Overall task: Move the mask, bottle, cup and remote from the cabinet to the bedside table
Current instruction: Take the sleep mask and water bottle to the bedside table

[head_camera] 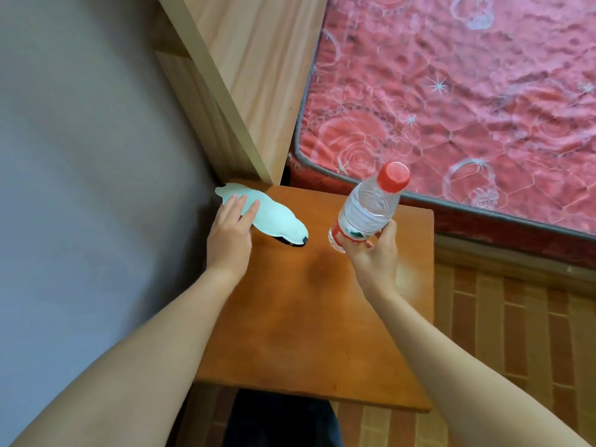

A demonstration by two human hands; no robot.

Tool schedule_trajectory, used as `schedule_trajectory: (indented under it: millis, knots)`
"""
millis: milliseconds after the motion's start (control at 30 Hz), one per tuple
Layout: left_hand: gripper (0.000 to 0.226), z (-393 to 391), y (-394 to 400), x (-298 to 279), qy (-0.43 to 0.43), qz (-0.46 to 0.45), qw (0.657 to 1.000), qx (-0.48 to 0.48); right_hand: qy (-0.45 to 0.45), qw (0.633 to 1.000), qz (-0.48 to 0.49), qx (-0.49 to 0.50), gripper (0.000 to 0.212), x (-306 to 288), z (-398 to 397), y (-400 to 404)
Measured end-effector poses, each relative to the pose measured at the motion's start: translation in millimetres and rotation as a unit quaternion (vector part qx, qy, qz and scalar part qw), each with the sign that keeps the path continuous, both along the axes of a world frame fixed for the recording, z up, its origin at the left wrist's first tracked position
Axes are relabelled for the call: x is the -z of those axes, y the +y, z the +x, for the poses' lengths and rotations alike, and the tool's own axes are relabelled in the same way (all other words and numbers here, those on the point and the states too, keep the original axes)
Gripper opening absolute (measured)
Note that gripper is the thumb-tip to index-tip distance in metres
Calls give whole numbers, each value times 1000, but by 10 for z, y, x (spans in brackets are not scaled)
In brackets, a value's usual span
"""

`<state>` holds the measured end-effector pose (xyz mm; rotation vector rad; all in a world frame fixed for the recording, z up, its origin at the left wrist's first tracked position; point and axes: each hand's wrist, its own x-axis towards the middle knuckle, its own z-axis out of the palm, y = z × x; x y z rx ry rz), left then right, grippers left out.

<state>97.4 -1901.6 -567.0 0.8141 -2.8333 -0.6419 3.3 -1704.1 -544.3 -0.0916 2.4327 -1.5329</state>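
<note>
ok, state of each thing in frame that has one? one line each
mask: lying at the far left corner of the bedside table, left end past the edge
bottle: capped, tilted, held above the table
left hand: fingers straight, resting on the mask
right hand: grips the bottle's lower part

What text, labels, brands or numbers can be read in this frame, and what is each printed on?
No text can be read.
Bottle label: red and white with a small green mark; its print is too blurred and too small to read.
Mask, bedside table, mattress: no writing visible, only a floral pattern on the mattress.
</note>
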Motion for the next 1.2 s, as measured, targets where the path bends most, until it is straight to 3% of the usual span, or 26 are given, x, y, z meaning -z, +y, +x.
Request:
schedule_trajectory:
  millis: [267,467,633,1200]
  knots:
    - [55,51,111,473,-69,-8,998,-2,16,1000,-15,-2,67,390,-116,-142]
    - [62,38,167,594,-116,-76,990,16,24,1000,-10,-12,63,438,-186,-194]
    - [53,-30,170,588,-112,-97,989,29,35,999,-7,3,62,435,-192,-198]
    - [48,-6,257,573,-99,-45,993,53,50,998,42,10,68,408,-211,-54]
